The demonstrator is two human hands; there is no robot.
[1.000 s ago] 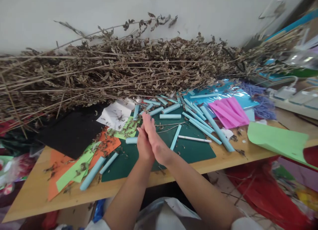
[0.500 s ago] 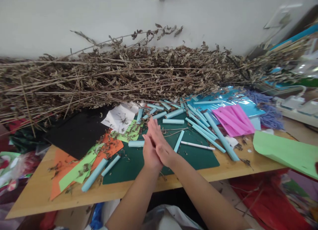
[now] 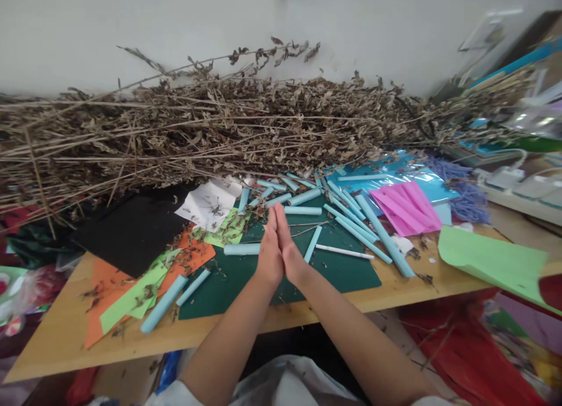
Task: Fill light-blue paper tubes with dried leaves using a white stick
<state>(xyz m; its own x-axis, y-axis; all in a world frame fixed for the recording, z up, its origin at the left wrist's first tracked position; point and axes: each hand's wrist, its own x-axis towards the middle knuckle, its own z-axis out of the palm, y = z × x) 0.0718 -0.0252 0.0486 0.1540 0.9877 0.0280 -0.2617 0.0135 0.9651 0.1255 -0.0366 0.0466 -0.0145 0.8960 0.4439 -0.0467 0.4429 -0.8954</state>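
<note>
My left hand [image 3: 270,254] and my right hand [image 3: 290,251] meet palm to palm above the dark green cutting mat [image 3: 342,277]. Their fingers are stretched out straight and point away from me. Whatever may lie between the palms is hidden. Around them on the mat are pale blue paper tubes: one [image 3: 241,249] lies just left of my hands, another [image 3: 312,245] to the right. A thin white stick [image 3: 345,251] rests beside that right tube. Dry leaf crumbs and thin stalks are scattered over the mat.
A long heap of dried leafy stalks [image 3: 219,125] lies along the wall. Black paper [image 3: 132,230], orange paper [image 3: 99,312] and pink folded paper [image 3: 406,207] lie on the wooden table [image 3: 57,341]. Light green paper [image 3: 487,260] overhangs the right edge. A power strip [image 3: 522,186] stands behind it.
My palms, offset and slanted against each other before, are now lined up evenly with fingers more upright. The whole view has shifted slightly; the tubes and papers lie as they were.
</note>
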